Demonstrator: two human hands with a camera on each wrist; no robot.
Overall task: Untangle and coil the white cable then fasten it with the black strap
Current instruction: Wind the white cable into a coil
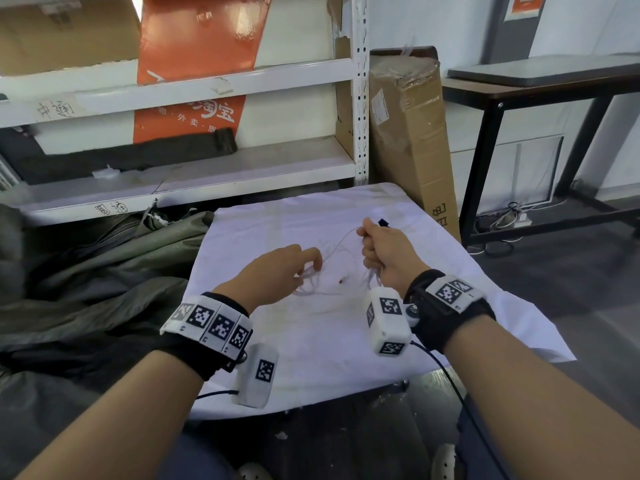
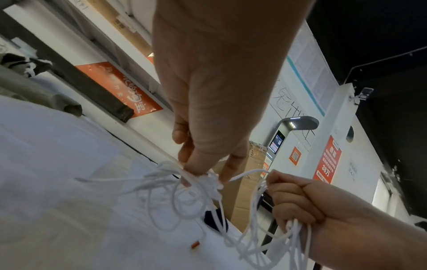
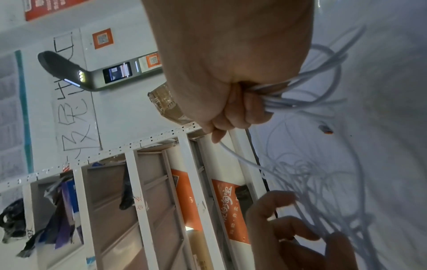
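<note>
Left fingers (image 2: pixel 196 169): curled, the tips pinch a knotted clump of the cable; the thumb and first fingers close on the strands.
Left hand (image 1: pixel 277 268): held over the middle of the cloth, palm down, just left of the right hand but apart from it.
Right fingers (image 3: pixel 240 117): closed tight in a fist around a bundle of several cable loops.
Right hand (image 1: pixel 388 251): raised above the cloth toward its far right part, knuckles up; loops hang out from below the fist, one strand leaves from the top of the fist toward the left hand.
Cable (image 2: pixel 184 199): white, thin, still tangled; one part is gathered in the right fist, one part is a knot at the left fingertips, the rest lies in loose loops on the middle of the cloth between and below the two hands.
Strap (image 1: pixel 382 222): a small black piece shows just beyond the right hand, near the far right edge of the cloth; I cannot tell if the hand holds it or if it lies on the cloth.
Orange bit (image 1: pixel 341 280): a small orange-red piece on the cloth, between the hands, near the loose loops.
Cloth (image 1: pixel 346 341): white, wrinkled, it covers the surface that carries the cable.
Shelf (image 1: pixel 207 174): white metal, behind the far left edge of the cloth.
Box (image 1: pixel 412 140): tall cardboard, it stands beyond the far right corner of the cloth.
</note>
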